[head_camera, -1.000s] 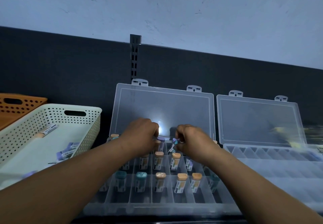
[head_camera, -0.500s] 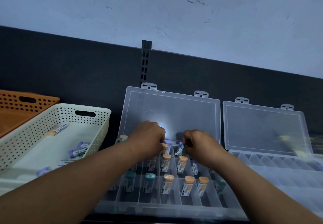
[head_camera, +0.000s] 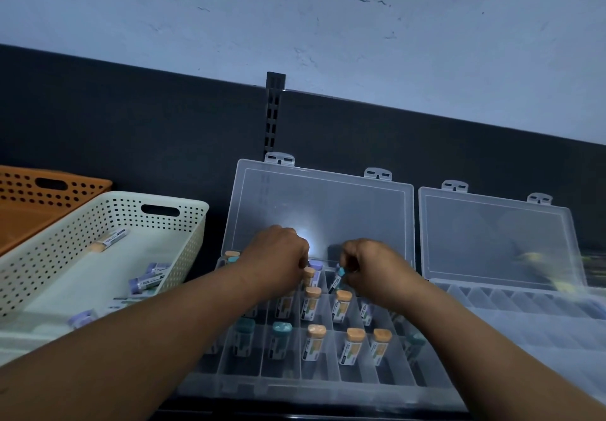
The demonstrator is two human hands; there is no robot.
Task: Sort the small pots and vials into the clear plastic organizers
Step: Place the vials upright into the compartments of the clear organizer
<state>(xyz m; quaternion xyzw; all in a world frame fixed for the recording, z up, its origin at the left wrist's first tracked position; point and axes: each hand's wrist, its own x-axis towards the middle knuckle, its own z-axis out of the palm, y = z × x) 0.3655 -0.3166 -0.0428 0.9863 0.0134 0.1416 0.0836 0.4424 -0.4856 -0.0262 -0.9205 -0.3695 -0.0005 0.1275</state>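
Both hands are staying over the back row of the left clear organizer [head_camera: 311,388], the right hand [head_camera: 370,269] still pinching a tilted teal-capped vial [head_camera: 337,278] there, probably seating it, while the left hand [head_camera: 278,263] is curling downward, its grip impossible to tell.

teal-capped vial [head_camera: 338,278], tilted, seemingly held over back row of open clear organizer [head_camera: 295,389]

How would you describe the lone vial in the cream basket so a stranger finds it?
Find the cream perforated basket, left of the filled clear organizer. One vial lies apart near its far wall. Its cap is orange; the basket's other vials have purple caps.
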